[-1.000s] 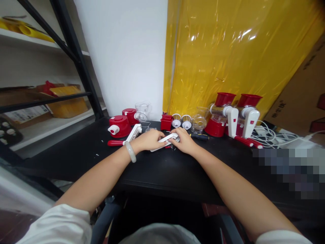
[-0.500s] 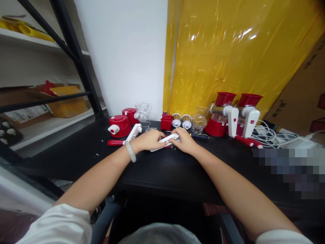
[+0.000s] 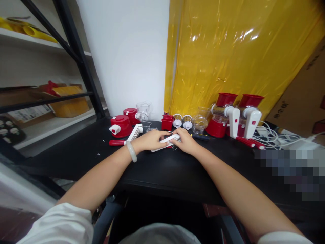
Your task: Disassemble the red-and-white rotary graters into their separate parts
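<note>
A white plastic crank arm (image 3: 165,143) lies between my hands, low over the black table. My left hand (image 3: 152,139), with a pale bangle at the wrist, grips its left part. Around its right end are the closed fingers of my right hand (image 3: 184,140). Something red shows just under the white part. To the left rests another white crank (image 3: 134,134) with a red handle (image 3: 117,142). Behind my right hand a dark screwdriver (image 3: 200,136) lies on the table. Two metal drum graters (image 3: 187,122) stand near a red block-shaped part (image 3: 167,122).
Red bases (image 3: 121,125) and clear housings (image 3: 144,111) stand at the back left of the black table (image 3: 152,173). Two assembled red-and-white graters (image 3: 226,115) are at the right, beside white cables (image 3: 274,137). Shelves with boxes (image 3: 71,105) stand far left.
The view has shifted slightly, moving the background a little to the right. Both hands keep their hold on the white crank arm, and less red shows beneath it.
</note>
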### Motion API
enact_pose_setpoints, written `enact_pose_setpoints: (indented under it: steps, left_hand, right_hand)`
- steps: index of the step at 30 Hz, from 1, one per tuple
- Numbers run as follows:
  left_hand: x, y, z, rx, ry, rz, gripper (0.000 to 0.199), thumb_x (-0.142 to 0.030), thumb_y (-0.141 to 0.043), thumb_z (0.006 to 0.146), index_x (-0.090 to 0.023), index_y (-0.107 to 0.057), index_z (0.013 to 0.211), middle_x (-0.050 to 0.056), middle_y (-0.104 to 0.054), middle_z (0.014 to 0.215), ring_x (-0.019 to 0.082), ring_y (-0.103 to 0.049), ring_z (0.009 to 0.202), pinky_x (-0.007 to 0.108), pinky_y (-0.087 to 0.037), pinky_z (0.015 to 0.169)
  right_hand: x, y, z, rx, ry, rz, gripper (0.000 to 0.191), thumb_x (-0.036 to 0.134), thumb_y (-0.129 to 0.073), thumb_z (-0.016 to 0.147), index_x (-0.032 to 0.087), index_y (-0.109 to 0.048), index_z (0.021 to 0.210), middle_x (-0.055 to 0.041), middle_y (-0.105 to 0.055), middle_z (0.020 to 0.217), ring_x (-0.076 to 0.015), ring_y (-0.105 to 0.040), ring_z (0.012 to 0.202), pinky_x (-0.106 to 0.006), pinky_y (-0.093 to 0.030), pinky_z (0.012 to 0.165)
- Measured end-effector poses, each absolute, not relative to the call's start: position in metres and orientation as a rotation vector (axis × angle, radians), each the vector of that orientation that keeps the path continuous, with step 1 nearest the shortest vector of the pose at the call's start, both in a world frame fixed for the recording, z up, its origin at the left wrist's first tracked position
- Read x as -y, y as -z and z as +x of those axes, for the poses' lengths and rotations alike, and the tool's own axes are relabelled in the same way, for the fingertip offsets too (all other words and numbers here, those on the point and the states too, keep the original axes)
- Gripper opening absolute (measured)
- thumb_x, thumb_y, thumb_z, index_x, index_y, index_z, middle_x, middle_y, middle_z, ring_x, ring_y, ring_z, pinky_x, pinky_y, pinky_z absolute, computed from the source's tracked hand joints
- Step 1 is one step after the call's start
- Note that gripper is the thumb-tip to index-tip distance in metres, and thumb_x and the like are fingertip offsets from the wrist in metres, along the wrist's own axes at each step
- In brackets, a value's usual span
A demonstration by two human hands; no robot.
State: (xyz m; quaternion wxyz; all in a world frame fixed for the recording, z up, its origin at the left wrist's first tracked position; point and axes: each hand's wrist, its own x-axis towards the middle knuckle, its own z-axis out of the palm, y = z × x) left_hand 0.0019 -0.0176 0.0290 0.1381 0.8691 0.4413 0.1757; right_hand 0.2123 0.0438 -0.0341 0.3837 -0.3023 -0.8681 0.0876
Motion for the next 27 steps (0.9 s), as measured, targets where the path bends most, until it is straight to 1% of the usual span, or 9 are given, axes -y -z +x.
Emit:
enact_pose_setpoints:
  steps: [3, 5, 10, 19, 24, 27]
  left_hand:
    - [0.0153, -0.0279, 0.0022, -1.198, -0.505, 2.553, 0.036, -0.046, -0.058, 0.088, -0.02, -0.073, 0.109, 0.004, -0.073, 0.087, 0.016, -0.062, 0.069, 0.025, -0.039, 0.063]
    - [0.014, -0.0273, 0.0023, -1.189, -0.51, 2.568, 0.033, -0.044, -0.058, 0.088, -0.02, -0.073, 0.103, 0.003, -0.073, 0.086, 0.016, -0.062, 0.07, 0.025, -0.04, 0.063]
    - [0.014, -0.0273, 0.0026, -1.194, -0.525, 2.563, 0.03, -0.041, -0.06, 0.087, -0.019, -0.073, 0.102, 0.003, -0.073, 0.085, 0.016, -0.062, 0.069, 0.025, -0.041, 0.063]
    - [0.0147, -0.0283, 0.002, -1.209, -0.523, 2.541, 0.033, -0.046, -0.061, 0.086, -0.019, -0.074, 0.099, 0.004, -0.073, 0.082, 0.016, -0.062, 0.067, 0.025, -0.04, 0.061]
    - [0.0141, -0.0279, 0.0023, -1.199, -0.535, 2.553, 0.029, -0.041, -0.062, 0.085, -0.019, -0.074, 0.099, 0.004, -0.073, 0.083, 0.016, -0.062, 0.067, 0.025, -0.04, 0.061]
    - [0.0143, -0.0276, 0.0023, -1.198, -0.536, 2.551, 0.03, -0.042, -0.062, 0.086, -0.018, -0.074, 0.099, 0.004, -0.073, 0.082, 0.017, -0.061, 0.066, 0.025, -0.04, 0.06]
  right_hand:
    - [-0.0439, 0.0337, 0.2121, 2.208, -0.233, -0.769, 0.017, 0.029, -0.068, 0.083, 0.022, -0.054, 0.089, -0.0056, -0.061, 0.092, -0.0237, -0.053, 0.09, -0.038, -0.042, 0.082]
    - [-0.0439, 0.0337, 0.2121, 2.205, -0.236, -0.767, 0.017, 0.03, -0.067, 0.082, 0.022, -0.054, 0.089, -0.0054, -0.06, 0.092, -0.0237, -0.053, 0.089, -0.038, -0.043, 0.081]
    - [-0.0424, 0.0336, 0.2117, 2.192, -0.237, -0.764, 0.017, 0.03, -0.066, 0.082, 0.022, -0.053, 0.088, -0.0054, -0.06, 0.091, -0.0235, -0.053, 0.088, -0.038, -0.043, 0.08]
    - [-0.04, 0.0328, 0.2118, 2.186, -0.258, -0.736, 0.018, 0.028, -0.066, 0.079, 0.023, -0.052, 0.088, -0.005, -0.06, 0.09, -0.0231, -0.054, 0.088, -0.038, -0.044, 0.08]
    - [-0.0402, 0.0333, 0.2117, 2.186, -0.263, -0.742, 0.018, 0.029, -0.067, 0.079, 0.023, -0.052, 0.087, -0.0044, -0.06, 0.089, -0.0226, -0.054, 0.087, -0.037, -0.044, 0.079]
    - [-0.0407, 0.0337, 0.2117, 2.193, -0.253, -0.745, 0.019, 0.029, -0.067, 0.079, 0.023, -0.052, 0.088, -0.0045, -0.06, 0.09, -0.0229, -0.053, 0.088, -0.037, -0.044, 0.08]
